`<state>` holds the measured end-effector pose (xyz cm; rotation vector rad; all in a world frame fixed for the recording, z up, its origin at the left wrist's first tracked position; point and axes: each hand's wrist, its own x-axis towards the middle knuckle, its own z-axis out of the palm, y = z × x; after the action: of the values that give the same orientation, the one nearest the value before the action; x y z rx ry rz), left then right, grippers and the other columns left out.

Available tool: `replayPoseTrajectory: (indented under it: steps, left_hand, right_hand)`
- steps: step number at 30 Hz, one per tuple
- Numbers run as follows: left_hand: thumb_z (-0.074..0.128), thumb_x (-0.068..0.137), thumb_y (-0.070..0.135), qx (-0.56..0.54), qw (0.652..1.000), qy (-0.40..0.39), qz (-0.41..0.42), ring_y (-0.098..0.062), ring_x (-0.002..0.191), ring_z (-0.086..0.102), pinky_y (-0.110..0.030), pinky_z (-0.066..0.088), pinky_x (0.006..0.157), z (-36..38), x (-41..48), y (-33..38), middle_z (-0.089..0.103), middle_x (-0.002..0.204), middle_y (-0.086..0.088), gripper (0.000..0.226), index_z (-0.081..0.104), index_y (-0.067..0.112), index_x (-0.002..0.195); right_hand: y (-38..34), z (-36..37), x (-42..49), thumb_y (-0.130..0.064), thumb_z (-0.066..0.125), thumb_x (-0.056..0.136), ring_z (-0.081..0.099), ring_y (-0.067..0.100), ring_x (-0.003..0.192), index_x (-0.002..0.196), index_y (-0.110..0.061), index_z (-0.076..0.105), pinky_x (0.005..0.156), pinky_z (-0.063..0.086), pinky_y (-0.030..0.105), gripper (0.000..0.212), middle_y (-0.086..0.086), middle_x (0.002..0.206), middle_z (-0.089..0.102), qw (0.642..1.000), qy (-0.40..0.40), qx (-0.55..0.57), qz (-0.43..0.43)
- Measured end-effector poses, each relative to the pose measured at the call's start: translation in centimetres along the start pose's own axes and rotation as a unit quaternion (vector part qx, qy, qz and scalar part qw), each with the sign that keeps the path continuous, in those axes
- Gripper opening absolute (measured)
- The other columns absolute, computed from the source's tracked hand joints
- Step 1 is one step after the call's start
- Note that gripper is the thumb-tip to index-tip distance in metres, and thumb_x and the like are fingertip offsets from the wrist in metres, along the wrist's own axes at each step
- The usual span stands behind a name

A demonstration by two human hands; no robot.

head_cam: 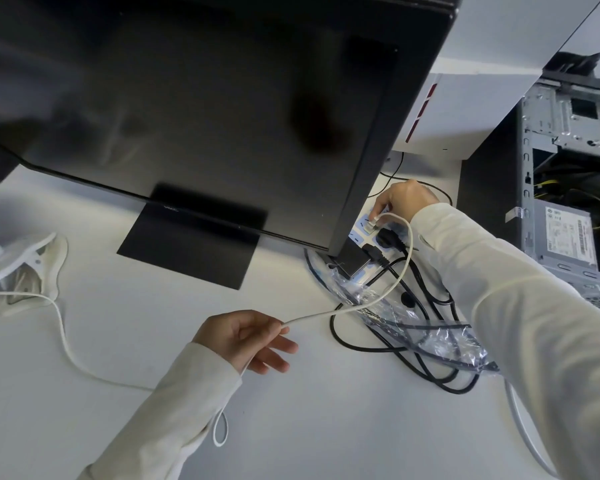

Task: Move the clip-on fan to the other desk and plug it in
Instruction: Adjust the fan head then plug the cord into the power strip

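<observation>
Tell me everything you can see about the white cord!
The white cord is thin, round and looks rubbery. It starts at the clip-on fan at the left edge, snakes along the white desk, passes under the left sleeve and through the left hand. From there it lifts off the desk, arches over the black cables and ends in a pale plug that the right hand pinches at the power strip.

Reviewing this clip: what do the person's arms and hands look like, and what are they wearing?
Both hands are bare: no gloves, rings or watch visible on the left hand or right hand. Both arms wear long, loose cream sleeves of soft, plain fabric, unmarked, reaching the wrists.
</observation>
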<state>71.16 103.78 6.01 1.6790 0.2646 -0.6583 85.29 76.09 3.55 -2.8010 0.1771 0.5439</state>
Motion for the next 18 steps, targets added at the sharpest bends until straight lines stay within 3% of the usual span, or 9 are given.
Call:
replayPoseTrajectory:
  steps: [6, 9, 12, 13, 16, 18]
  left_hand:
    - [0.052, 0.086, 0.009, 0.001, 1.000, -0.003, 0.006, -0.015, 0.045, 0.066, -0.013, 0.045, 0.040, -0.1, 0.3, -0.4, 0.074, 0.058, 0.001, 0.026, 0.066, 0.014, 0.065]
    - [0.052, 0.086, 0.008, 0.017, 1.000, -0.014, 0.015, -0.013, 0.046, 0.066, -0.012, 0.045, 0.042, 0.1, 0.2, -0.7, 0.074, 0.057, 0.005, 0.024, 0.064, 0.013, 0.066]
    - [0.052, 0.086, 0.008, 0.034, 0.999, -0.028, 0.020, -0.012, 0.048, 0.066, -0.012, 0.046, 0.044, 0.3, 0.2, -1.0, 0.073, 0.057, 0.008, 0.021, 0.062, 0.013, 0.069]
    - [0.052, 0.086, 0.007, 0.036, 0.999, -0.033, 0.019, -0.011, 0.047, 0.066, -0.013, 0.046, 0.045, 0.6, 0.5, -1.3, 0.073, 0.056, 0.010, 0.020, 0.061, 0.014, 0.069]
    - [0.053, 0.085, 0.007, 0.042, 0.998, -0.041, 0.017, -0.010, 0.046, 0.065, -0.013, 0.046, 0.047, 1.1, 0.5, -1.9, 0.071, 0.052, 0.012, 0.018, 0.059, 0.014, 0.069]
    - [0.053, 0.085, 0.007, 0.044, 0.998, -0.048, 0.016, -0.008, 0.046, 0.064, -0.013, 0.045, 0.048, 1.6, 0.7, -2.4, 0.070, 0.050, 0.014, 0.019, 0.057, 0.015, 0.069]
  right_hand:
    - [0.3, 0.4, 0.0, -0.010, 0.071, 0.073, 0.063, 0.031, 0.091, 0.083, -0.021, 0.073, 0.085, 0.054, 0.036, 0.015, 0.010, 0.100, 0.067, 0.999, 0.009, 0.039, 0.003]
    - [0.0, 0.8, -0.4, -0.018, 0.062, 0.083, 0.059, 0.031, 0.103, 0.105, -0.021, 0.069, 0.093, 0.050, 0.037, 0.024, 0.010, 0.119, 0.063, 0.999, 0.009, 0.034, 0.007]
    - [0.4, 1.0, -1.6, -0.013, 0.057, 0.086, 0.059, 0.026, 0.083, 0.124, -0.009, 0.056, 0.073, 0.054, 0.022, 0.038, 0.018, 0.129, 0.056, 0.999, 0.034, -0.004, -0.011]
    - [0.9, 1.1, -2.3, -0.010, 0.055, 0.086, 0.059, 0.027, 0.085, 0.124, -0.008, 0.056, 0.073, 0.053, 0.025, 0.039, 0.019, 0.129, 0.056, 0.998, 0.061, 0.002, -0.005]
    - [1.9, 1.4, -5.3, -0.001, 0.047, 0.087, 0.053, 0.036, 0.114, 0.123, -0.012, 0.058, 0.096, 0.041, 0.039, 0.039, 0.019, 0.125, 0.059, 0.990, 0.133, 0.048, 0.001]
    - [2.1, 1.7, -7.6, -0.002, 0.049, 0.088, 0.057, 0.034, 0.110, 0.121, -0.012, 0.059, 0.095, 0.044, 0.036, 0.036, 0.017, 0.122, 0.062, 0.977, 0.177, 0.120, 0.028]
